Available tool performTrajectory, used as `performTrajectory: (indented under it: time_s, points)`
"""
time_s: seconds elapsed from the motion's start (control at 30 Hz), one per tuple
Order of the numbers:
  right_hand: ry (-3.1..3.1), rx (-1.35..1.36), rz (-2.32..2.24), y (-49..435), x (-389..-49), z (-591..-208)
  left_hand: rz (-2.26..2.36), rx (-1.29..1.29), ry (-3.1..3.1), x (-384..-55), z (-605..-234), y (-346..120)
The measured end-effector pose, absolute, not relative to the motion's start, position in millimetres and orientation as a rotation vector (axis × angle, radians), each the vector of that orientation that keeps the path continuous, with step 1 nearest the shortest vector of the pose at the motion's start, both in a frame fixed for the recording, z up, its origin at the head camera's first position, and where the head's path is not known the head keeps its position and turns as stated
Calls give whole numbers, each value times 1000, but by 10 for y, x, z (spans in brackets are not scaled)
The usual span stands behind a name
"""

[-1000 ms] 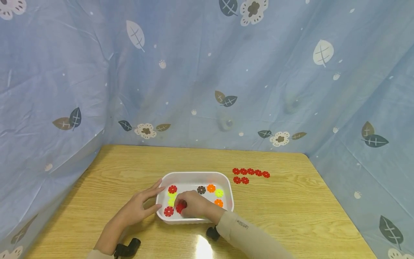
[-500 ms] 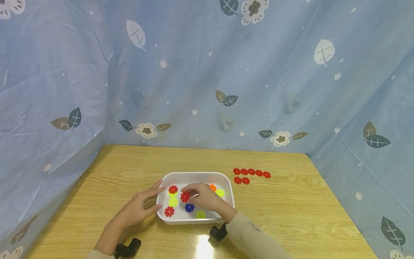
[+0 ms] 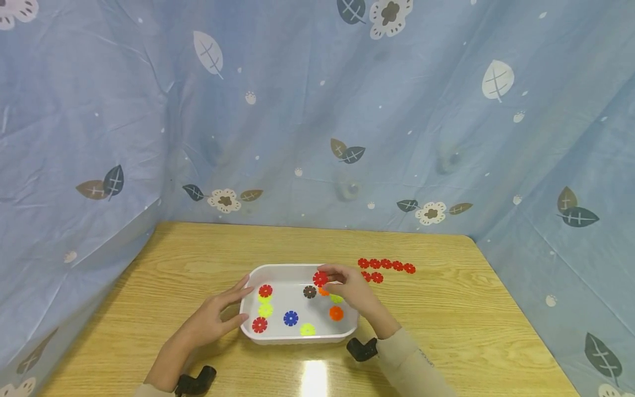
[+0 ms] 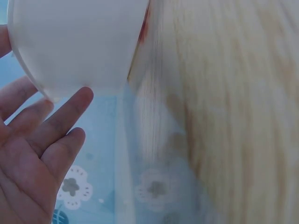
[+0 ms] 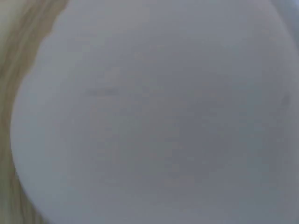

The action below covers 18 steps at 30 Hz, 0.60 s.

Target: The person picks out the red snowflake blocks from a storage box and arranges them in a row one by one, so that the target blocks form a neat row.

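My right hand pinches a red notched plastic disc between thumb and fingers over the back right part of a white tray. At the tray's left side, my left hand rests with spread, nearly straight fingers touching the rim; the left wrist view shows its fingertips against the tray wall. Inside lie two red discs, one of them front left, a blue disc, a brown disc, and several yellow and orange discs. The white tray wall fills the blurred right wrist view.
On the wooden table, right of the tray, red discs lie in a row, with a shorter row of two in front, partly behind my right hand. A blue patterned curtain encloses the back and sides.
My right hand has lifted the red disc from the tray's front left area and carried it right and back, uncovering the blue disc. The left hand has stayed in place.
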State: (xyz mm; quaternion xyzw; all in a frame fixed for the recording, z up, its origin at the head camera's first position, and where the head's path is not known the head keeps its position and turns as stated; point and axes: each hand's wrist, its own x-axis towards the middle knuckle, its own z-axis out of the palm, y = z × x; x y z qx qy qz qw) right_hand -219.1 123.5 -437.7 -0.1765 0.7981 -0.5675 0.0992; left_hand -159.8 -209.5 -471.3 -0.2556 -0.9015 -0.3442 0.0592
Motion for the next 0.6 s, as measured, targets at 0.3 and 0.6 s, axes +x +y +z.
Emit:
performTrajectory:
  time_s: [0.3,0.6]
  points:
    - [2450,-271,-1814,1683,-2271,-4431,-1057,-762,-2737,-1609,-4726,-2104]
    - [2540,-3,-1797,2188,-2391,-4643,-1064,-764,-2732,-1611,-4722,-2108]
